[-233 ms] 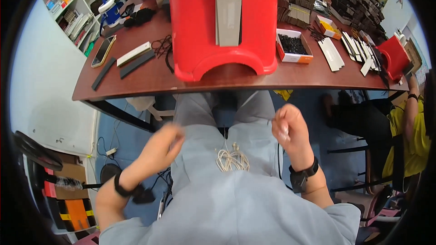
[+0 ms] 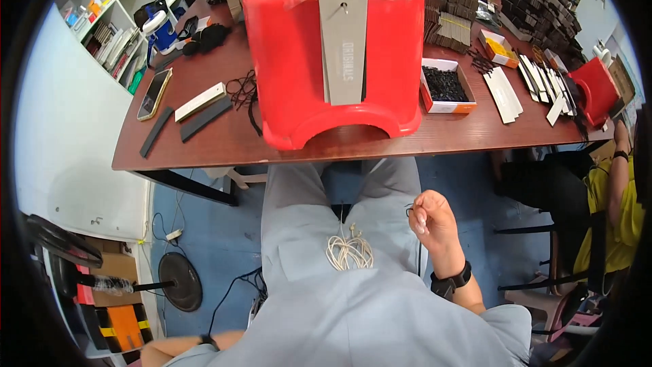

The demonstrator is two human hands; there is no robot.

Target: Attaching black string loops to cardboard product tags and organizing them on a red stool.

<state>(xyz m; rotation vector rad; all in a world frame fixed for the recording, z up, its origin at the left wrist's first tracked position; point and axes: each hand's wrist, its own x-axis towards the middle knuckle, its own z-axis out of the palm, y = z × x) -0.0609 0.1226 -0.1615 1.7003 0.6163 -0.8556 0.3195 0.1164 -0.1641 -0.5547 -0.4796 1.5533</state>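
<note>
My right hand [image 2: 435, 223] is raised over my right thigh, its fingers pinched. A thin black loop of cord [image 2: 409, 211] sticks out from the fingertips; the rest is hidden in the hand. Low at the left, my left hand [image 2: 229, 338] shows only just past its wristband, and its fingers disappear behind my shirt. In front of me a red plastic stool [image 2: 285, 61] stands on the table, with a stack of grey hang tags [image 2: 345, 47] on a pin through their holes. A coiled pale cord [image 2: 350, 251] lies at my lap.
On the brown table [image 2: 224, 146] are a phone [image 2: 155, 95], dark strips [image 2: 206, 119], a box of small black pieces [image 2: 445, 85] and white tags [image 2: 503, 95]. Tag bundles [image 2: 451, 10] are stacked behind. A person in yellow [image 2: 598, 211] sits at right.
My left hand has dropped from beside my left thigh down and back toward my side. The right hand has moved slightly down, and the black loop now shows. The view has shifted.
</note>
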